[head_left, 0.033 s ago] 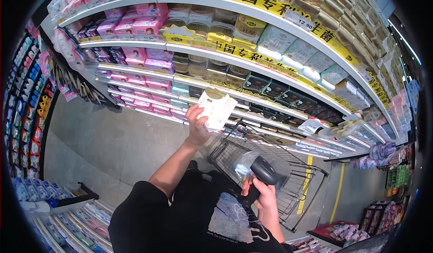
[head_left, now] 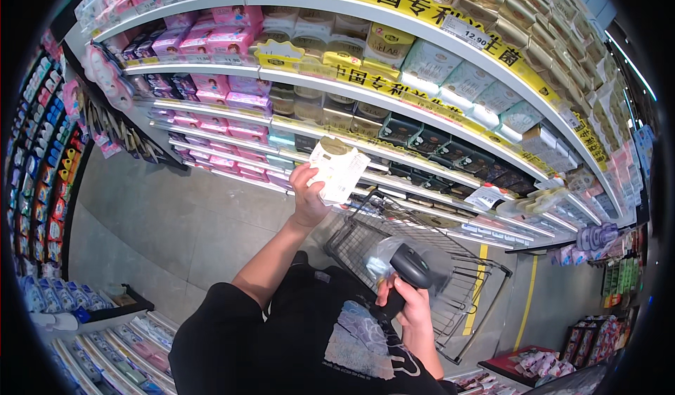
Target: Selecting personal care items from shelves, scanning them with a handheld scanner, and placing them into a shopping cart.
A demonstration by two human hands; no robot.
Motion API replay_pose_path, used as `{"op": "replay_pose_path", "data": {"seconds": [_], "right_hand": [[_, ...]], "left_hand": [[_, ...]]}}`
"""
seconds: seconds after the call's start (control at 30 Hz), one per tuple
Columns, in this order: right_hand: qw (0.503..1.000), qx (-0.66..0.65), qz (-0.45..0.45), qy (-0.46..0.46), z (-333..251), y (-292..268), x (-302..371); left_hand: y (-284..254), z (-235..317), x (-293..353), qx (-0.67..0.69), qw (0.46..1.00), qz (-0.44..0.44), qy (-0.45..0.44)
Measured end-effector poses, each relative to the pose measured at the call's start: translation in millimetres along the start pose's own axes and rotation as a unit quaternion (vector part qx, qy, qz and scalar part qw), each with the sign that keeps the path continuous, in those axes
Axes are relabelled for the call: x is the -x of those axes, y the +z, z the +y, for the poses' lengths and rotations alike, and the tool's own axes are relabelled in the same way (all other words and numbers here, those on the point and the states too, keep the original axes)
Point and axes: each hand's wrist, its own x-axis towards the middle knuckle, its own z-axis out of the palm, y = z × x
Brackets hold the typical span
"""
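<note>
My left hand (head_left: 309,196) is closed round the side of a white and gold sanitary pad pack (head_left: 339,173), raised in front of the lower shelves. The pack is tilted, with its white printed face turned up towards me. Closer to my chest, my right hand (head_left: 408,300) grips the handle of a black handheld barcode scanner (head_left: 410,267). The scanner's head points up and away to the left. Just past it, over the shopping cart, is something of clear plastic (head_left: 385,258), partly hidden by the scanner.
A wire shopping cart (head_left: 460,282) stands at my right, close to the shelving. Long curved shelves (head_left: 309,78) ahead carry rows of pink, gold, green and black packs. More racks stand at the far left (head_left: 43,170) and lower left (head_left: 116,356). Yellow lines (head_left: 526,300) mark the floor.
</note>
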Motion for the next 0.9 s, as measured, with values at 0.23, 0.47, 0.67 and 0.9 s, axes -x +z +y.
{"op": "replay_pose_path", "data": {"seconds": [0.23,0.47,0.67,0.9], "right_hand": [[1.000,0.011,-0.013,0.017,-7,-8,-3],[1.000,-0.004,0.010,-0.010,-11,-13,-2],[0.995,-0.089,0.033,-0.019,-13,-15,1],[0.996,-0.064,0.059,0.003,-14,2,5]], "left_hand": [[6,0,-9,-0.002,1.000,0.005,0.009],[17,-1,-17,-0.011,0.999,0.013,0.028],[23,1,-17,-0.017,0.999,0.001,0.027],[30,-1,-21,-0.013,0.999,0.005,0.043]]}}
